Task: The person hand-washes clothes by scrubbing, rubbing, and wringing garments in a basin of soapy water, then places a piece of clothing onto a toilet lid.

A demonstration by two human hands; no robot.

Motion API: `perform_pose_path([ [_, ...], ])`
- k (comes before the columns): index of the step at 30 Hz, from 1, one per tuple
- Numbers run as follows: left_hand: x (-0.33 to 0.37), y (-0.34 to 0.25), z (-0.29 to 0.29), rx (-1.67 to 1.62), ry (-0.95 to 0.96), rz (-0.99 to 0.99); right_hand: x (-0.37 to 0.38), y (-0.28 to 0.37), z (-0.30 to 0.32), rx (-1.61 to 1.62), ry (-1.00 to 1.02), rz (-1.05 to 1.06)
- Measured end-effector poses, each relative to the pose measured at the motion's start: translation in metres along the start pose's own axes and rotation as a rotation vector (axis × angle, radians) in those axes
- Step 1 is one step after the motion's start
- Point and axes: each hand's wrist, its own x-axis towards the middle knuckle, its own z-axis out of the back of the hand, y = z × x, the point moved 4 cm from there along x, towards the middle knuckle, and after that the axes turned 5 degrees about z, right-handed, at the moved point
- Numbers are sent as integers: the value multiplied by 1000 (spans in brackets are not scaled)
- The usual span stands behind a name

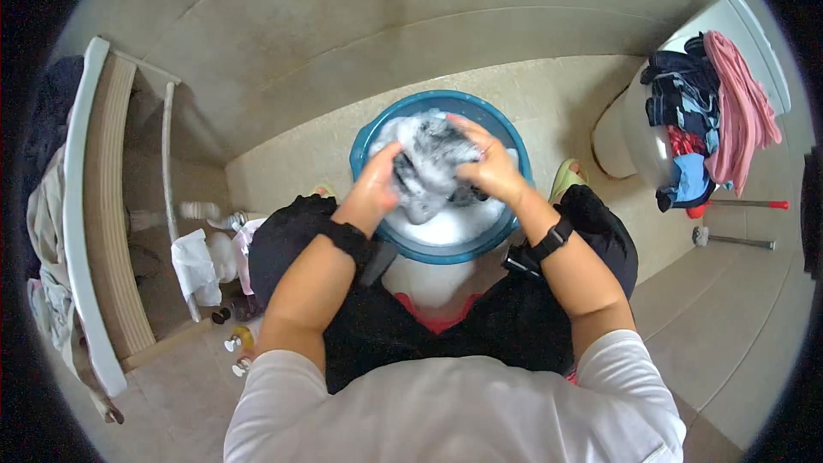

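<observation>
A blue round basin (360, 147) stands in front of me, with white suds (454, 227) inside. Above the suds is a dark, foam-covered wet cloth (433, 159), bunched up; its exact kind cannot be made out. My left hand (375, 184) grips the cloth's left side, its fingers partly hidden by fabric and foam. On the right side, my right hand (497, 170) has its fingers and thumb closed on the same cloth. A black band circles my left wrist, and a dark watch (551, 240) is on my right.
Clothes, including a pink garment (735, 111), lie piled on the white toilet (619, 133) at right. A long-handled brush (703, 237) lies near it. At left are a white-edged vanity (81, 231), a pipe (169, 163) and pump bottles (240, 340). A tiled wall (343, 26) rises behind the basin.
</observation>
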Motion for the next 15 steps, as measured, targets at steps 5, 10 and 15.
perform_pose_path([
  [5,32,16,14,80,71,-121,8,46,-62,-127,235,191],
  [10,35,35,19,70,191,-143,11,47,-72,-249,-62,117],
  [15,40,52,26,-187,198,-41,22,-8,-64,57,-194,15],
])
